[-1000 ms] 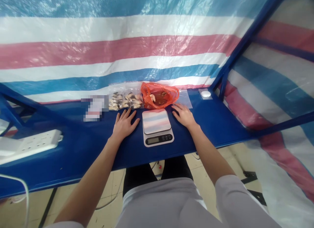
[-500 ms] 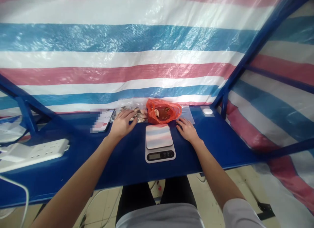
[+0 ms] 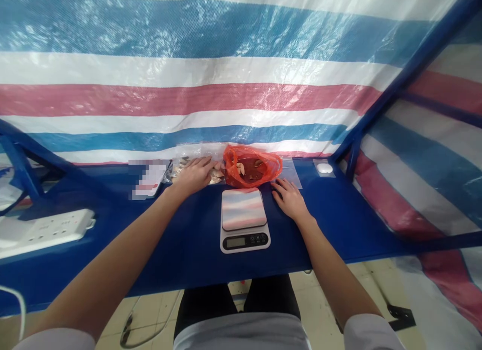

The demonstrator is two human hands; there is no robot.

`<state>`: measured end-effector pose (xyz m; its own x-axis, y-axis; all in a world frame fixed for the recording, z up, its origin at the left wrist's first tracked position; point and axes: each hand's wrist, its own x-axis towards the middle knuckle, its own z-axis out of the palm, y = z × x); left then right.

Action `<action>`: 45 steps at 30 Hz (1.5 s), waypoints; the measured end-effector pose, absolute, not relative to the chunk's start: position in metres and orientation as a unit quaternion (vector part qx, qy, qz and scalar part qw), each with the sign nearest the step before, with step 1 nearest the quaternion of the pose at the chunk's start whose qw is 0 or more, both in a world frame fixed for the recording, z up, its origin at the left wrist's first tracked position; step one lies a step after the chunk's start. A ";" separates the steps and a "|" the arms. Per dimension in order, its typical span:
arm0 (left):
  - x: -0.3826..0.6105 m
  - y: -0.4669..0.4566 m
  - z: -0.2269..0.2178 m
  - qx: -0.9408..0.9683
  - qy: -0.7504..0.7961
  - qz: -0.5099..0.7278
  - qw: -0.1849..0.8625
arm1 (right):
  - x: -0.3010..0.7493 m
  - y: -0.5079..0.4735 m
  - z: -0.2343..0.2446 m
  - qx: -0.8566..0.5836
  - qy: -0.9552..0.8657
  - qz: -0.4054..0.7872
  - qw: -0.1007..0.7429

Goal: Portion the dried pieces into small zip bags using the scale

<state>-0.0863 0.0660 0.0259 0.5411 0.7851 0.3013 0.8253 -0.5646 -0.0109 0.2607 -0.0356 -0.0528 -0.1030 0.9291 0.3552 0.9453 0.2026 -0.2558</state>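
Observation:
My left hand (image 3: 196, 175) lies over a clear plastic bag of shell-like pieces (image 3: 216, 178), its fingers stretched toward the red bag. To its right, an open red plastic bag (image 3: 271, 164) holds several brown and pale pieces. My right hand (image 3: 289, 197) rests on the table beside the red bag, fingers apart, at the edge of a flat clear plastic bag (image 3: 292, 171). Between my hands, nearer to me, stands a white kitchen scale (image 3: 244, 214) with a bare, shiny platform. Its display looks blank.
A phone (image 3: 152, 180) lies left of the clear bag, partly pixelated. A white power strip (image 3: 60, 229) sits at the left. On the blue table (image 3: 181, 254), a small white round object (image 3: 324, 168) lies at the right. Striped sheeting (image 3: 181, 99) hangs behind, between blue frame bars.
My left hand has moved right, further over the clear bag and closer to the red bag. My right hand stays by the red bag. The camera view has tilted down slightly.

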 end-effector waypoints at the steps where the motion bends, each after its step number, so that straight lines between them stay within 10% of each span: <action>1: -0.087 0.067 0.026 -0.875 -0.459 -0.133 0.078 | 0.261 -0.035 -0.053 -0.630 -0.743 -0.019 0.226; 45: -0.096 0.078 0.039 -0.861 -0.460 -0.214 0.050 | 0.261 -0.036 -0.040 -0.638 -0.740 0.013 0.213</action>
